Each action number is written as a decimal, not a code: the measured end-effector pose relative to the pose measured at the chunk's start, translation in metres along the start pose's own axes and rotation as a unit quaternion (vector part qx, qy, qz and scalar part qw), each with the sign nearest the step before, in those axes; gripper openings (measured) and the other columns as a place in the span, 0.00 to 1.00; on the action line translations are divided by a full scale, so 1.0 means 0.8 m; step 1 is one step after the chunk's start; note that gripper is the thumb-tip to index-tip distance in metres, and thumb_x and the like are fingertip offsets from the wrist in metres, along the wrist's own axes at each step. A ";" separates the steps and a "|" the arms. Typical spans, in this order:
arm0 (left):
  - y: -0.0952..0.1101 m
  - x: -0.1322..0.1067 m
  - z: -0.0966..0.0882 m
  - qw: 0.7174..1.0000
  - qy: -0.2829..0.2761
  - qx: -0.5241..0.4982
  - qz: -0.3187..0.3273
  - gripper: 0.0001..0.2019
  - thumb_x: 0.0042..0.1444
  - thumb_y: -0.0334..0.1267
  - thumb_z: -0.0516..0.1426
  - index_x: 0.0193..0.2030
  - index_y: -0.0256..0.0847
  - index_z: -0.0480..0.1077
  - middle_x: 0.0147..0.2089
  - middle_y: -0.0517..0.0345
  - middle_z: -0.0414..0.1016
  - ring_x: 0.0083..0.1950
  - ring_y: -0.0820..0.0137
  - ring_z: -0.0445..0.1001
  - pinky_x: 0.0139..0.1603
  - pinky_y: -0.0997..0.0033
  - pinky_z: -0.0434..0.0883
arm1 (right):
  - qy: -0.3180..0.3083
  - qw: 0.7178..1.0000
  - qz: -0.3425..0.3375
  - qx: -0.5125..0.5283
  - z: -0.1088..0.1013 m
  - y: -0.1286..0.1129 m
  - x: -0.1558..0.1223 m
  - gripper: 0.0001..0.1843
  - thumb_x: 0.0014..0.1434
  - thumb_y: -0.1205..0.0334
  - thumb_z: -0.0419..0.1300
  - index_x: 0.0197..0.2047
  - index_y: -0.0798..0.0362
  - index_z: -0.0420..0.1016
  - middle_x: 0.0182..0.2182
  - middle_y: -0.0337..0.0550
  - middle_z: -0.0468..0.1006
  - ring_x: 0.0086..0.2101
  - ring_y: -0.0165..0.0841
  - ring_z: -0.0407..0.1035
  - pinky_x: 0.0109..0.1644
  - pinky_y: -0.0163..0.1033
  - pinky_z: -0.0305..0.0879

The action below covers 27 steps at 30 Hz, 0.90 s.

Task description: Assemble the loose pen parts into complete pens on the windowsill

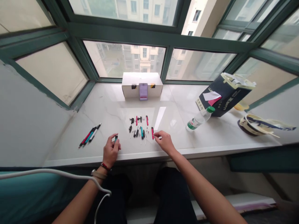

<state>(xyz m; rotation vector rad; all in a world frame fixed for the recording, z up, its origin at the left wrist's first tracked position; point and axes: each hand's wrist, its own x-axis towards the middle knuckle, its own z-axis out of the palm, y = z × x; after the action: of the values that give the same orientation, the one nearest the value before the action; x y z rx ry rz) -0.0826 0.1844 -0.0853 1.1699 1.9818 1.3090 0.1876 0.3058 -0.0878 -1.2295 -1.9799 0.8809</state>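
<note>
Two hands at work over a white marble sill (112, 109), head view only.

Thing 1: short teal-and-black pen piece (116, 138), lower centre of the frame, left of the spread of parts. It stands about upright, lifted off the sill, with only its top end showing above the fingers.

Thing 2: red pen piece (152, 133), slim, lying lengthwise on the sill at the right edge of the spread.

Left hand (111, 152): back of the hand towards the camera, wrist bent up from the sill edge. Thumb and forefinger are closed on the teal-and-black pen piece and the other fingers are curled in. A red band and a watch strap sit on the wrist.

Right hand (164, 141): palm down, forearm running in from the lower right. Thumb and forefinger are drawn narrow at the lower end of the red pen piece, touching it. Cannot tell if they grip it.

Surroundings:
- Pen parts (139, 127) in black, teal and red, set in rough rows at centre.
- A few whole pens (90, 135) lie together at the left, well apart from the hands.
- White box (142, 81) at the window, with a phone (143, 91) propped against it.
- Water bottle (199, 119) lies on its side at the right.
- A white cable (70, 176) crosses the lower left.
</note>
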 end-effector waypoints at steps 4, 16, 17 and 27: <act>-0.015 0.018 0.011 1.000 0.023 0.016 -0.008 0.21 0.61 0.47 0.50 0.57 0.40 0.65 0.21 0.67 0.68 0.20 0.75 0.65 0.25 0.77 0.66 | -0.065 0.990 -0.072 -0.098 -0.004 0.002 0.047 0.11 0.57 0.72 0.57 0.37 0.53 0.79 0.34 0.43 0.75 0.32 0.30 0.70 0.40 0.34 0.68; -0.018 0.017 0.009 0.997 0.028 0.064 0.019 0.20 0.61 0.45 0.50 0.58 0.40 0.65 0.23 0.65 0.71 0.24 0.72 0.69 0.34 0.74 0.68 | -0.197 0.947 -0.068 -0.243 0.014 -0.006 0.113 0.11 0.58 0.71 0.57 0.39 0.53 0.81 0.35 0.44 0.76 0.34 0.31 0.69 0.42 0.34 0.63; -0.018 0.017 0.009 0.997 0.030 0.064 0.020 0.20 0.62 0.45 0.50 0.58 0.40 0.65 0.23 0.65 0.71 0.24 0.72 0.69 0.34 0.74 0.68 | -0.197 0.946 -0.062 -0.251 0.015 -0.005 0.113 0.11 0.58 0.70 0.58 0.39 0.53 0.81 0.35 0.44 0.76 0.34 0.32 0.69 0.42 0.34 0.63; -0.020 0.017 0.010 0.997 0.027 0.064 0.021 0.20 0.61 0.44 0.50 0.58 0.41 0.65 0.23 0.65 0.70 0.24 0.72 0.69 0.34 0.74 0.68 | -0.213 0.930 -0.041 -0.297 0.020 0.000 0.107 0.09 0.60 0.66 0.59 0.41 0.50 0.81 0.37 0.44 0.76 0.36 0.32 0.69 0.42 0.34 0.61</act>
<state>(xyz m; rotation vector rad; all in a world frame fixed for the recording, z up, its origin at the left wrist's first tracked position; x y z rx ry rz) -0.0898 0.1970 -0.1025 1.2530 2.1186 1.2610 0.1445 0.3811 -0.0829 -1.3334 -2.7658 0.5433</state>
